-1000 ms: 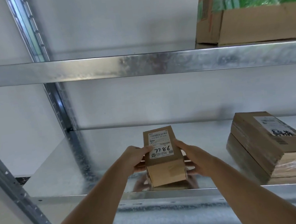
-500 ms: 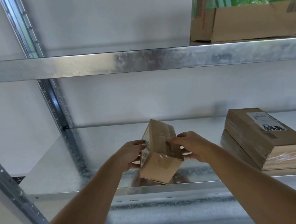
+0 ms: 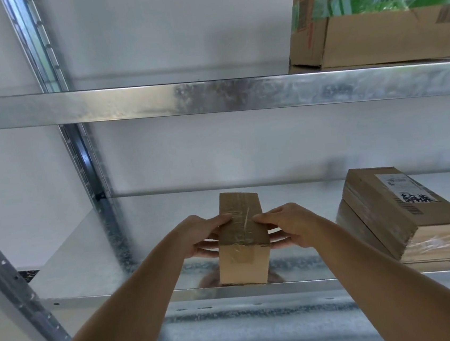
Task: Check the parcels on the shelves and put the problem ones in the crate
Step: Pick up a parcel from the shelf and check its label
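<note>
A small brown cardboard parcel (image 3: pixel 243 240) stands near the front edge of the metal shelf (image 3: pixel 93 250), its taped side facing up. My left hand (image 3: pixel 206 237) grips its left side, thumb on top and fingers beneath. My right hand (image 3: pixel 288 227) grips its right side the same way. The label seen earlier is turned out of sight. No crate is in view.
Two flat brown parcels (image 3: pixel 395 213) lie stacked at the right of the same shelf, the top one with a white label. A large box with green tape (image 3: pixel 376 12) sits on the upper shelf (image 3: pixel 210 97). A slotted upright (image 3: pixel 76 136) stands at left.
Both hands have rolled the small parcel over. Its labelled face went from facing up to out of sight, and a plain taped face is now on top.
</note>
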Demonstrator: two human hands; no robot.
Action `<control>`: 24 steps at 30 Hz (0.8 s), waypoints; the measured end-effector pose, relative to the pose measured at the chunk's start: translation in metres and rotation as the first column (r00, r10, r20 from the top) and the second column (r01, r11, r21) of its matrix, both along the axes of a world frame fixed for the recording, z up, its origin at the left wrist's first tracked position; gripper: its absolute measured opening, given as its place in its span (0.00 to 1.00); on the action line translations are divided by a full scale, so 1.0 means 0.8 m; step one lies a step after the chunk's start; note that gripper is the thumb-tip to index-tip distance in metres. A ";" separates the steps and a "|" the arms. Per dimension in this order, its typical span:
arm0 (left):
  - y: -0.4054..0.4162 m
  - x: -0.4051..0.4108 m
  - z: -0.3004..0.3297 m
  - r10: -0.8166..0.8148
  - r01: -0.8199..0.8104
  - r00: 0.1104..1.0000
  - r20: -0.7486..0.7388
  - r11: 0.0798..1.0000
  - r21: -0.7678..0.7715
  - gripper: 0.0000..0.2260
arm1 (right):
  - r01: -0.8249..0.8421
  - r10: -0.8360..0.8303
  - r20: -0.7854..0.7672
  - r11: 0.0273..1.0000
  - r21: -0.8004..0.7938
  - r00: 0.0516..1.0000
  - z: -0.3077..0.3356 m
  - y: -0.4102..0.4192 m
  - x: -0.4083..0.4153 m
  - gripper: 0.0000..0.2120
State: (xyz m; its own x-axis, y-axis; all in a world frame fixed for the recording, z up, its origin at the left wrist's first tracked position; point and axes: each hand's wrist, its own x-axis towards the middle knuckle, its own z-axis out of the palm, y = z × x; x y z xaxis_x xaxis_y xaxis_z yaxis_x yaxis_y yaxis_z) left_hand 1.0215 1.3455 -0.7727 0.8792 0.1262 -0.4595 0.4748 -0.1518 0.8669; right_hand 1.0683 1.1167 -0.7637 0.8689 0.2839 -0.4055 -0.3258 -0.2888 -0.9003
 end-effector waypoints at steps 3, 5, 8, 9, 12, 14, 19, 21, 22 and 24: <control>0.001 0.001 0.006 0.005 -0.005 1.000 -0.007 1.000 0.013 0.23 | 0.012 -0.012 -0.010 1.000 0.001 1.000 0.002 0.005 0.000 0.15; 0.001 0.003 0.008 0.005 -0.005 1.000 -0.012 1.000 0.020 0.22 | 0.013 -0.014 -0.005 1.000 -0.027 1.000 0.000 0.009 0.003 0.17; 0.001 0.003 0.009 -0.004 0.004 1.000 -0.024 1.000 0.019 0.22 | 0.008 -0.008 0.006 0.997 -0.072 1.000 -0.002 0.014 0.007 0.19; 0.002 0.003 0.009 -0.005 0.005 1.000 -0.029 1.000 0.015 0.21 | 0.005 -0.005 0.003 0.997 -0.081 1.000 -0.002 0.015 0.008 0.20; 0.005 0.003 0.007 -0.010 0.010 0.999 -0.041 1.000 0.003 0.22 | -0.009 0.008 -0.014 0.996 -0.084 1.000 0.000 0.016 0.010 0.21; 0.005 0.004 0.008 -0.015 0.015 0.999 -0.047 1.000 -0.006 0.22 | -0.017 0.015 -0.025 0.997 -0.074 1.000 0.000 0.015 0.012 0.21; 0.003 0.004 0.008 -0.007 0.007 0.999 -0.036 1.000 0.001 0.22 | -0.031 0.029 -0.042 0.998 -0.055 0.999 0.005 0.014 0.013 0.19; 0.003 0.004 0.007 -0.003 0.003 0.999 -0.036 1.000 -0.002 0.21 | -0.038 0.035 -0.037 0.997 -0.060 0.999 0.006 0.014 0.012 0.18; 0.003 0.004 0.007 -0.004 0.004 0.999 -0.036 1.000 0.000 0.21 | -0.041 0.039 -0.033 0.997 -0.064 0.999 0.007 0.015 0.012 0.17; 0.002 0.004 0.008 -0.007 0.007 0.999 -0.038 1.000 0.006 0.19 | -0.043 0.041 -0.027 0.996 -0.074 0.999 0.007 0.016 0.011 0.16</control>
